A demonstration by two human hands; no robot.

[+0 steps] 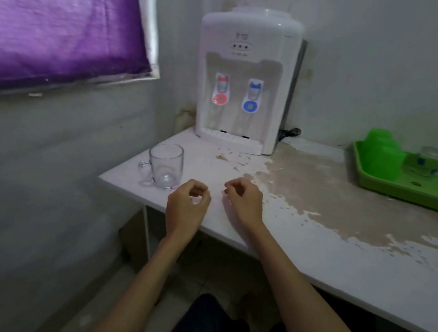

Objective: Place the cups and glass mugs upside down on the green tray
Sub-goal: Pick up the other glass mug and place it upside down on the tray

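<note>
**One glass mug left on the counter, tray already part filled**

White and badly peeled, the counter (312, 253) fills a corner under a window with a purple curtain (56, 13), and a white tabletop water dispenser (243, 78) with one red tap and one blue tap stands at the back against the wall.

Look at what you have done. The green rectangular plastic tray (418, 192) sits at the far right of the counter, well apart from your hands. On it are green plastic cups (381, 157) set mouth down; I count two for certain, one behind the other, and they overlap enough that a third could be hidden. Beside them is a clear glass mug (425, 164), blurred and partly see-through, so I count one and cannot tell whether it is inverted.

What is left, by my reading, is a single clear glass mug with a handle (165, 166). It stands upright, mouth up, near the counter's left corner, handle pointing left, empty as far as the picture shows.

Your left hand (188, 204) is just beside that mug, not touching it, its fingers (198, 191) loosely curled and gripping nothing. Your right hand (244, 201) rests near it over the counter's front edge, fingers half curled in the same way, also empty.

So most of the job looks finished: one mug to lift, turn over and carry across to the tray.
</note>
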